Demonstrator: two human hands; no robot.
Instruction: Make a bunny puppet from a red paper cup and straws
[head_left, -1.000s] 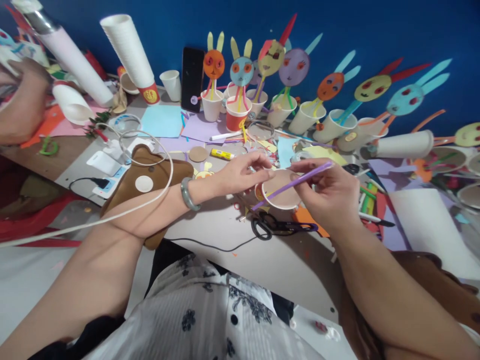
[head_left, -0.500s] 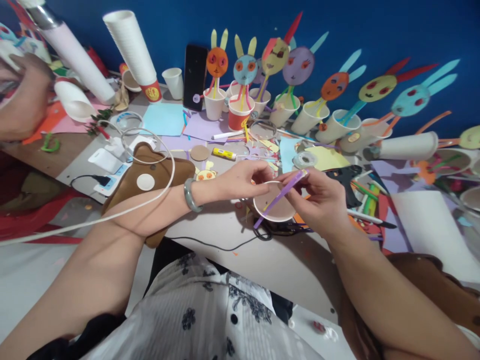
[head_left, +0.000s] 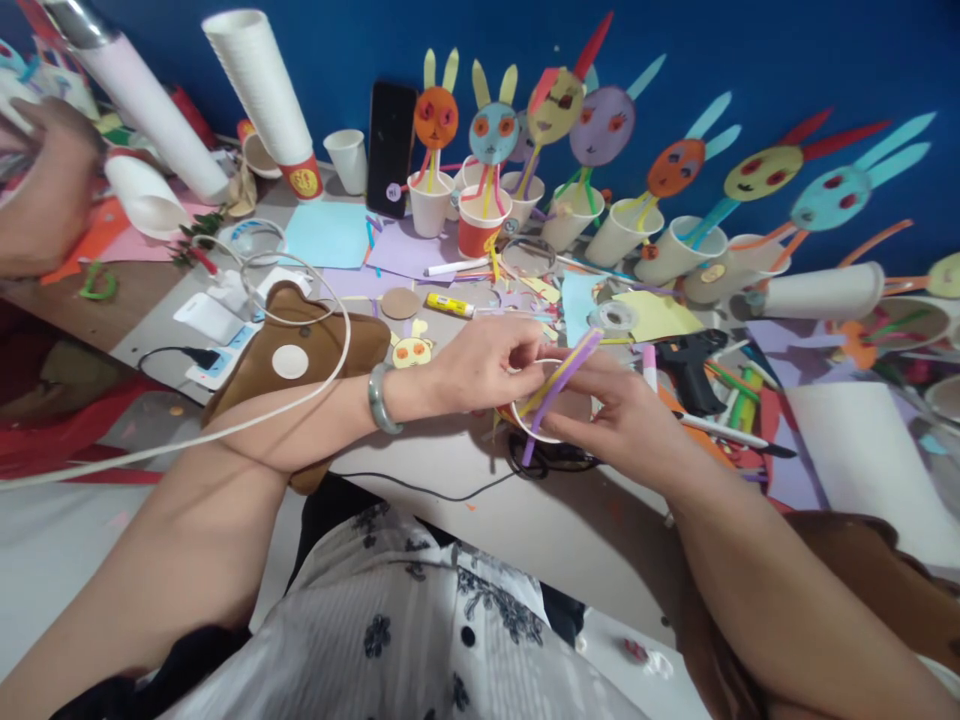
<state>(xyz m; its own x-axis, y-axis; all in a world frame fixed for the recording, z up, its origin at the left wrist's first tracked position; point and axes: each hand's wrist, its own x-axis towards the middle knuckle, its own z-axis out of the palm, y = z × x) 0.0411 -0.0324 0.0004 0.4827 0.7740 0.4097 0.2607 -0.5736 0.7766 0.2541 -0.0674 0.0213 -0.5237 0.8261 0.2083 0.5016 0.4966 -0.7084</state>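
A white-rimmed paper cup (head_left: 576, 408) stands tilted toward me between my hands. A purple strip (head_left: 568, 383) and a yellow strip (head_left: 553, 381) run together across its mouth, sticking out past the rim. My left hand (head_left: 495, 365), with a bangle at the wrist, is closed at the cup's left rim, fingertips curled at the edge. My right hand (head_left: 626, 405) reaches over the cup from the right. Its fingers and thumb close around the strips at the mouth, and some fingertips are hidden.
Several rabbit-faced paper figures in cups (head_left: 491, 135) line the blue wall. A tall cup stack (head_left: 259, 90), phone (head_left: 390, 150), glue stick (head_left: 450, 305), black glue gun (head_left: 691, 370) and markers surround the work spot. A white cable (head_left: 300, 395) crosses my left forearm. Another person's hand (head_left: 60, 180) shows at left.
My right hand has shifted lower over the cup, its thumb now down at the mouth. The purple strip has turned steeper, and the yellow strip shows more beside it.
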